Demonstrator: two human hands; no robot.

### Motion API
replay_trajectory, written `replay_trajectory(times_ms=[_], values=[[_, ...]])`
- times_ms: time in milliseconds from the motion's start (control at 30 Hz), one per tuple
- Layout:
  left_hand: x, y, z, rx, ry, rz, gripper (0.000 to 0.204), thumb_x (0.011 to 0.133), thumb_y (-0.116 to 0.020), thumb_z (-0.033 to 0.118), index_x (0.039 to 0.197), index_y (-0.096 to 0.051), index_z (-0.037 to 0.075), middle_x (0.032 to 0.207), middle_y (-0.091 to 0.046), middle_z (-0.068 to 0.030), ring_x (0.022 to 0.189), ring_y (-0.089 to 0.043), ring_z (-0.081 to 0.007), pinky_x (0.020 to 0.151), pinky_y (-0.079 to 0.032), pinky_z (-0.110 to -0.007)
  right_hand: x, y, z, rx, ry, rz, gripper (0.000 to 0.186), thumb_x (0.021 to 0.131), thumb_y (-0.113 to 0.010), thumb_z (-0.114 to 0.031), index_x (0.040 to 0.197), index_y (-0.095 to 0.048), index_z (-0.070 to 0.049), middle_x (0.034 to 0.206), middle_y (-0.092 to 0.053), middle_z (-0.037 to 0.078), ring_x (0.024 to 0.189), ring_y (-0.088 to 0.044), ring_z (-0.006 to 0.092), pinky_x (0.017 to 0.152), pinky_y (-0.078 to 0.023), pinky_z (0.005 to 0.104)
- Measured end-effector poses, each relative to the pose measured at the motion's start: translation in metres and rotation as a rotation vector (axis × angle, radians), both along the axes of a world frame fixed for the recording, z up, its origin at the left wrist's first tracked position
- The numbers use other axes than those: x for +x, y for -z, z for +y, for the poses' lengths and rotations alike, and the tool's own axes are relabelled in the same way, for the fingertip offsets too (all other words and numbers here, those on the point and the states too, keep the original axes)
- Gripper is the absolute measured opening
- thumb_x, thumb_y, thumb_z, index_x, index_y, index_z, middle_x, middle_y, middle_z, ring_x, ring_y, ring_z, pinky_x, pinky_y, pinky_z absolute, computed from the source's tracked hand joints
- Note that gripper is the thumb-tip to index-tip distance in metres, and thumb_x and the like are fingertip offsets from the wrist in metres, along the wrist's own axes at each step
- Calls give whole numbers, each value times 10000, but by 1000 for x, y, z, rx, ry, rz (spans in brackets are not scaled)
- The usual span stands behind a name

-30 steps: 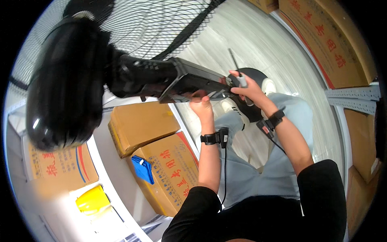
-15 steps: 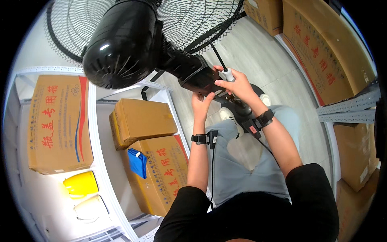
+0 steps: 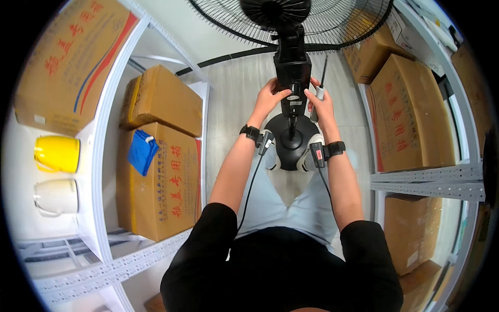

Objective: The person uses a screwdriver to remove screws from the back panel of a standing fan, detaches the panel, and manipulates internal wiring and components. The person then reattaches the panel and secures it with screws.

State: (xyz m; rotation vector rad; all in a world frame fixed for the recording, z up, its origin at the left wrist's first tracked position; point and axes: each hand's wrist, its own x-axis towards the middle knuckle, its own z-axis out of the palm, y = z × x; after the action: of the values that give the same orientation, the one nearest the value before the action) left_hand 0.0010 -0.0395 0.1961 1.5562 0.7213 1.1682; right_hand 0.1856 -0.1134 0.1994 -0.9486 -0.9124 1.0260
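Observation:
A black pedestal fan stands upright in front of me, its round base on the floor between my shoes. My left hand grips the left side of the fan's control box, thumb on the face near a small knob. On the box's other side is my right hand, its thumb against the edge. That hand also holds a screwdriver with a grey-white handle; its dark shaft points away from me, beside the box. Fingers behind the box are hidden.
White metal shelves flank me. On the left are cardboard boxes, a folded blue cloth, a yellow mug and a white mug. More cardboard boxes fill the right shelf. The wire fan guard spreads at the far side.
The view has turned, and the fan, tilted across the upper left before, now appears straight ahead. Both hands remain at its control box, and the screwdriver stays in my right hand.

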Motion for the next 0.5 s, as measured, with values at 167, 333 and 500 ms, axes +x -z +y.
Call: replay_trajectory(times_ms=[167,333,500], values=[[-1,-5,1,3,22,68,550,862,-753,172,1310,-520,-47,1260,-620,-126,1165,-577,-181,1007,-444,-316,5,35,-27,-16,-71,78,521,914,-689,-168,1389,-512,-47,1328,-614,84,581,-525,56,503,-437,218],[-5,23,16,161,-139,206,835,703,-855,416,1342,-536,-16,1289,-619,-217,1235,-572,-300,1049,-435,-374,10,59,-50,-210,-3,83,482,926,-670,-198,1370,-531,-71,1127,-650,28,557,-421,37,509,-382,194],[-65,36,15,173,-419,383,698,783,-779,382,1303,-543,-21,1224,-637,-225,1109,-639,-337,940,-504,-400,18,103,-49,-241,-77,237,519,977,-623,-245,1442,-434,-115,1224,-668,67,648,-444,29,566,-399,189]])
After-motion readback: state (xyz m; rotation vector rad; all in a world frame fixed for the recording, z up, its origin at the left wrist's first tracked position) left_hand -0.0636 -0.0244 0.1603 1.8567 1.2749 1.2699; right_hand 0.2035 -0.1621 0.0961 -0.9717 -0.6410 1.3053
